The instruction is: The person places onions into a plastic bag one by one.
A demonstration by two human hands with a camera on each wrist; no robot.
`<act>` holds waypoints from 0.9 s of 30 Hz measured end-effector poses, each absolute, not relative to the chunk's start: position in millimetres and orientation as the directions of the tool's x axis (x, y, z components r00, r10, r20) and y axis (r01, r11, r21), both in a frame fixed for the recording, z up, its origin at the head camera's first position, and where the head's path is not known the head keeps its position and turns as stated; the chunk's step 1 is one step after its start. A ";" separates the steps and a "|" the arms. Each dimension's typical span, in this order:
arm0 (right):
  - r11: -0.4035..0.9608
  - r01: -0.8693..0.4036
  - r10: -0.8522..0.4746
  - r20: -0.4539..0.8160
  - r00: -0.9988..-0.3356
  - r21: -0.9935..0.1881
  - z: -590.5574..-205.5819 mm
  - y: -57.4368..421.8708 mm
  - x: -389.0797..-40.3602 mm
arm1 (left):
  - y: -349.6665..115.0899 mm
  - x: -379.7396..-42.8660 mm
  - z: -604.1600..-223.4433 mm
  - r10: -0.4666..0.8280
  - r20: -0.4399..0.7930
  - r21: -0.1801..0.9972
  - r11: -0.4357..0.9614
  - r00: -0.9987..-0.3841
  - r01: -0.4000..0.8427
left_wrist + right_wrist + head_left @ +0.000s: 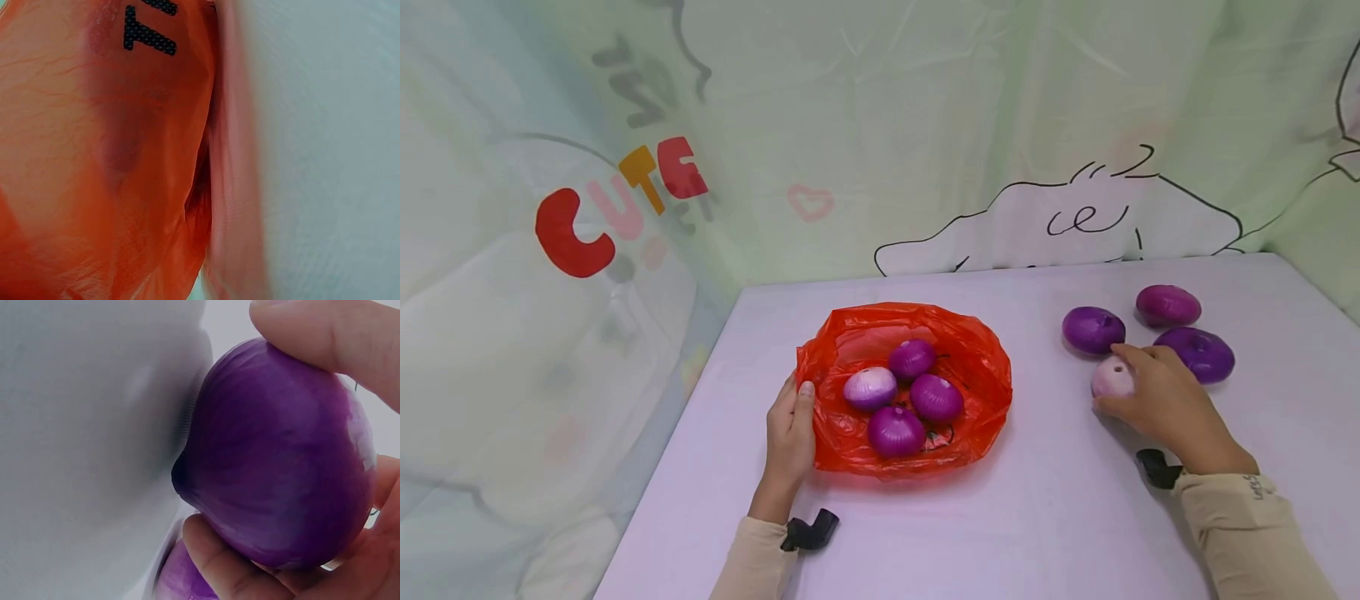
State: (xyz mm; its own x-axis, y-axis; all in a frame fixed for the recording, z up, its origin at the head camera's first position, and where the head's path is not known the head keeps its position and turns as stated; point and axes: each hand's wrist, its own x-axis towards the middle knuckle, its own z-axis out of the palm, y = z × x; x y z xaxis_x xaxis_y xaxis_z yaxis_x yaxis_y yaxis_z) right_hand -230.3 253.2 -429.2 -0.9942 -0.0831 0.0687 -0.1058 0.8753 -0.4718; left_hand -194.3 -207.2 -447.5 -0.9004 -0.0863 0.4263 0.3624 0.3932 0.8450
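At the left side of a red plastic bag [992,375], my left hand [790,433] holds its edge, thumb toward the rim. Several purple onions [897,432] lie inside the open bag, one with a whitish top. My right hand [1172,400] grips another onion [281,456] between thumb and fingers. From the head view that onion looks pale; its purple side shows in the right wrist view. Three more purple onions sit close by: one behind left [1093,330], one farther back [1168,306] and one to the right, partly behind my hand [1198,354].
A white table [1000,533] carries everything. Behind it and to the left hangs a pale green printed curtain [850,150] with coloured letters and line drawings. Each wrist bears a black strap-on device [811,530].
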 end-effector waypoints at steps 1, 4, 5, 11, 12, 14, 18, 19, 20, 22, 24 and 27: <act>0.876 -0.108 -0.082 0.075 -0.994 -0.471 -428.9 252.8 -230.2 | -207.2 -194.4 -447.2 -0.085 0.427 0.845 0.393 -0.900 0.364; 0.876 -0.116 -0.079 0.099 -0.992 -0.468 -428.2 251.7 -229.5 | -206.9 -194.3 -446.4 -0.084 0.424 0.848 0.388 -0.902 0.362; 0.876 -0.119 -0.079 0.106 -0.991 -0.468 -427.8 251.3 -229.2 | -206.7 -194.2 -446.0 -0.083 0.421 0.850 0.385 -0.903 0.361; 0.866 -0.152 -0.088 0.154 -0.984 -0.476 -424.9 249.2 -228.0 | -206.7 -194.7 -446.7 -0.079 0.410 0.854 0.383 -0.909 0.352; 0.864 -0.163 -0.092 0.170 -0.981 -0.476 -424.3 248.6 -227.9 | -206.7 -194.9 -446.8 -0.079 0.409 0.855 0.383 -0.909 0.351; 0.860 -0.191 -0.101 0.211 -0.972 -0.474 -423.1 247.1 -227.7 | -206.0 -194.4 -446.4 -0.081 0.405 0.856 0.384 -0.911 0.346; 0.852 -0.226 -0.112 0.257 -0.960 -0.472 -418.1 243.6 -226.8 | -205.2 -193.9 -446.4 -0.084 0.400 0.860 0.380 -0.913 0.342; 0.850 -0.227 -0.113 0.256 -0.960 -0.475 -416.1 242.5 -226.1 | -205.0 -193.7 -446.5 -0.085 0.399 0.860 0.380 -0.913 0.340; 0.850 -0.222 -0.112 0.248 -0.962 -0.477 -413.5 240.9 -225.3 | -204.9 -193.7 -446.6 -0.085 0.398 0.860 0.380 -0.913 0.340; 0.849 -0.224 -0.112 0.251 -0.962 -0.479 -407.8 236.8 -223.4 | -204.7 -193.5 -446.6 -0.084 0.398 0.860 0.380 -0.913 0.340; 0.845 -0.229 -0.111 0.260 -0.959 -0.484 -401.3 232.0 -221.2 | -204.6 -193.3 -446.7 -0.084 0.400 0.859 0.381 -0.912 0.342; 0.839 -0.249 -0.116 0.288 -0.951 -0.484 -391.5 224.9 -218.2 | -204.9 -193.6 -446.8 -0.080 0.407 0.856 0.383 -0.910 0.349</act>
